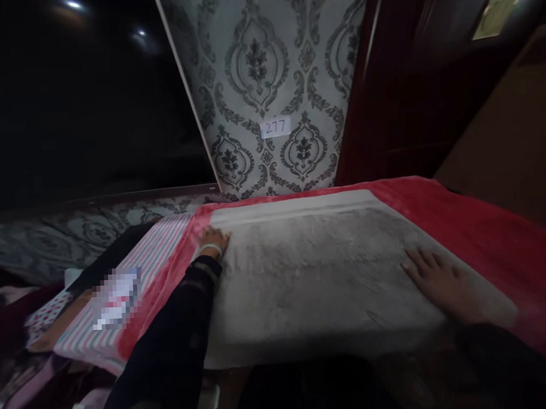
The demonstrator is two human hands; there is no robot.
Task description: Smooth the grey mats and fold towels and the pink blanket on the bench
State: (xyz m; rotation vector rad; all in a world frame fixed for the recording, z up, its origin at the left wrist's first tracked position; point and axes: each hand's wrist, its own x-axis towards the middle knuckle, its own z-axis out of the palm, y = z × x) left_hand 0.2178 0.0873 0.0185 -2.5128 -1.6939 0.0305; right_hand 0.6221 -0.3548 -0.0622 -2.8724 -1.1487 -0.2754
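Note:
A grey, plush-looking cloth (302,275) with a paler band along its far edge lies spread over a red cloth (489,233). My left hand (214,239), somewhat blurred and with a bracelet at the wrist, rests at the grey cloth's far left corner, fingers spread. On the grey cloth's right side my right hand (439,282) lies flat with its fingers apart. Neither hand holds anything. The near edge of the grey cloth hangs down in front, in shadow.
To the left are a striped cloth (160,250), a pixelated packet (119,296) and piled fabrics (48,320). Behind stand a large dark screen (81,104), patterned wallpaper (254,68) with a "277" label (275,127), and a dark red door (412,92).

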